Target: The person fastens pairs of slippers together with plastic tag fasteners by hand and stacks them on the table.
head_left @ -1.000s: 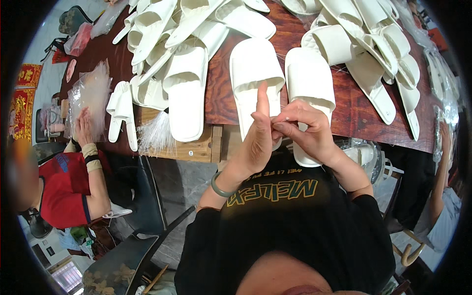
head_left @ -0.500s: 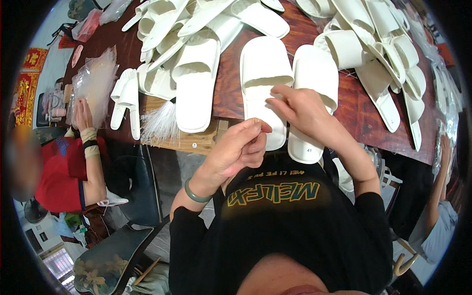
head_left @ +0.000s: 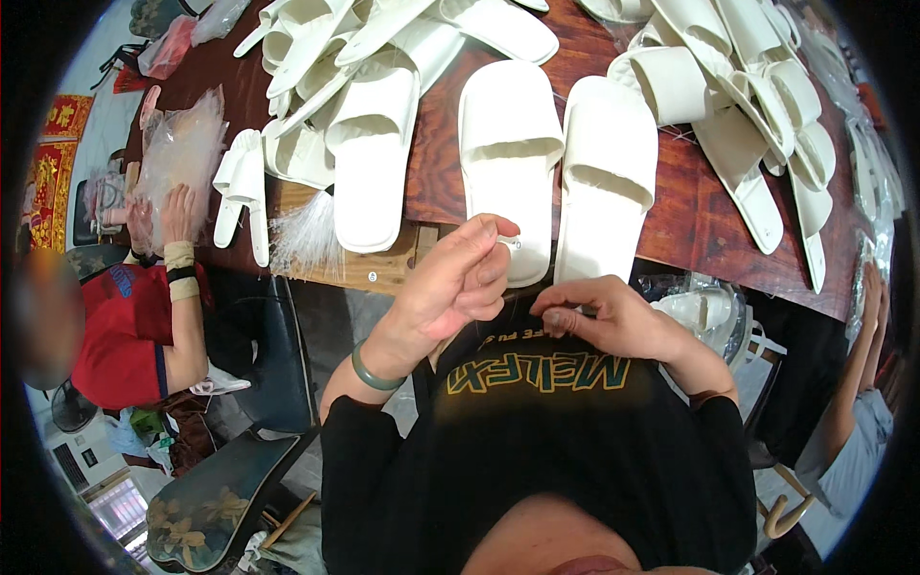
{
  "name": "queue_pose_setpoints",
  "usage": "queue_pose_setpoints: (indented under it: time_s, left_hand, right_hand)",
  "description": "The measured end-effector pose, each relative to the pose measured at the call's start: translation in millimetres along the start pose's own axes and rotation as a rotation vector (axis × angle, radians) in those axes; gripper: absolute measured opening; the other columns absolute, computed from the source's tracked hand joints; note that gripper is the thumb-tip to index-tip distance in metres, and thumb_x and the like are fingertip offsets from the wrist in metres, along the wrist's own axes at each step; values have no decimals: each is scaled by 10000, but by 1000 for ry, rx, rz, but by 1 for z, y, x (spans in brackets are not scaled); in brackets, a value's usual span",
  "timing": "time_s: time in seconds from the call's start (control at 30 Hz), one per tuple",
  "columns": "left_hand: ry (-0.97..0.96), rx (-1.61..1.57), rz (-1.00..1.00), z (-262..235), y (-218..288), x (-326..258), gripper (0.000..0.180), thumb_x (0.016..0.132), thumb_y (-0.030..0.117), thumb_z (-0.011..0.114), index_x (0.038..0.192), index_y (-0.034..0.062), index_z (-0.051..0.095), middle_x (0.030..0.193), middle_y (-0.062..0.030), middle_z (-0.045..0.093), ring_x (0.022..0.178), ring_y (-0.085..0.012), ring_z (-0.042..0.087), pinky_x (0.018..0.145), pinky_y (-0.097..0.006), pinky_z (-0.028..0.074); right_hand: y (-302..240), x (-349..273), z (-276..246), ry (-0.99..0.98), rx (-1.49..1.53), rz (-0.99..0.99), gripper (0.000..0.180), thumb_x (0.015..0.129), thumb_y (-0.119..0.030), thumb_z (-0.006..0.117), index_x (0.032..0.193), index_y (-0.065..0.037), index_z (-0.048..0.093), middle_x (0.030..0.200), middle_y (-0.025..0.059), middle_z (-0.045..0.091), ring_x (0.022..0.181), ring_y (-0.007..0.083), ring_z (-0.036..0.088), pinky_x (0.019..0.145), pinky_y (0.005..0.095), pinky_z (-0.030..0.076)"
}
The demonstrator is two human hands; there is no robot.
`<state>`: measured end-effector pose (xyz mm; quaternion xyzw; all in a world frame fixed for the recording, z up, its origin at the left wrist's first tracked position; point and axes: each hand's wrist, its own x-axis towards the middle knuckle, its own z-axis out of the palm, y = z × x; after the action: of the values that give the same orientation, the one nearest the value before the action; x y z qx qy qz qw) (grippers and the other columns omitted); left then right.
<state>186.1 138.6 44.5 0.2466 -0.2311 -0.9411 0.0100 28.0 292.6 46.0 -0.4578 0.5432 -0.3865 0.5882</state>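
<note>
Beside two white slippers (head_left: 556, 163), left hand (head_left: 460, 278) pinching small clear tag (head_left: 515, 243), right hand (head_left: 599, 316) curled closed.

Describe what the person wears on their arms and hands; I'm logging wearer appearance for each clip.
Both hands are bare, no gloves or rings visible. The left hand has a smooth green bangle on the wrist. The right hand shows no bangle. Black sleeves cover both arms down to the wrists, part of a black top with yellow lettering on the chest.
</note>
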Motion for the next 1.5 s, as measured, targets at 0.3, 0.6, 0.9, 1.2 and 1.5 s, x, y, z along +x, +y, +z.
queue_pose_setpoints:
  time_s: [0.3, 0.6, 0.9, 1.2, 1.5]
  left_hand:
    - [39, 152, 60, 8, -13, -3, 204, 966, 257, 368, 1018, 79, 453, 563, 31, 296, 390, -40, 236, 370, -185, 182]
    - [90, -304, 96, -8, -15, 18, 110, 949, 125, 386, 961, 67, 478, 575, 54, 329, 436, -29, 271, 425, -177, 278]
    - [-119, -576, 98, -16, 9, 65, 189, 933, 35, 343, 1088, -35, 425, 716, -10, 342, 581, -89, 318, 561, -230, 299]
    - [-32, -471, 236, -19, 12, 65, 99, 904, -8, 351, 956, -34, 431, 677, 4, 287, 575, -95, 297, 563, -232, 297]
    - [-158, -381, 283, -22, 11, 103, 126, 908, 119, 461, 958, 19, 518, 791, -72, 565, 688, -167, 495, 689, -310, 419]
  right_hand:
    - [0, 19, -14, 185, 71, -68, 188, 893, -105, 526, 993, 38, 597, 753, 59, 600, 649, 76, 523, 593, 228, 453]
    - [23, 25, 11, 241, -154, -438, 339, 909, -247, 467, 1143, -4, 432, 846, 184, 615, 667, 272, 616, 574, 338, 482]
    - [35, 13, 14, -75, 475, -167, 317, 909, -251, 455, 981, 47, 538, 718, 123, 637, 429, 114, 553, 341, 191, 374]
    - [24, -8, 13, -114, 760, -112, 328, 935, -263, 392, 1009, 32, 514, 705, 153, 625, 441, 143, 562, 342, 202, 382]
    - [-7, -11, -5, 80, 637, 122, 261, 956, -221, 388, 1066, -17, 509, 714, 85, 616, 496, 105, 562, 402, 173, 371]
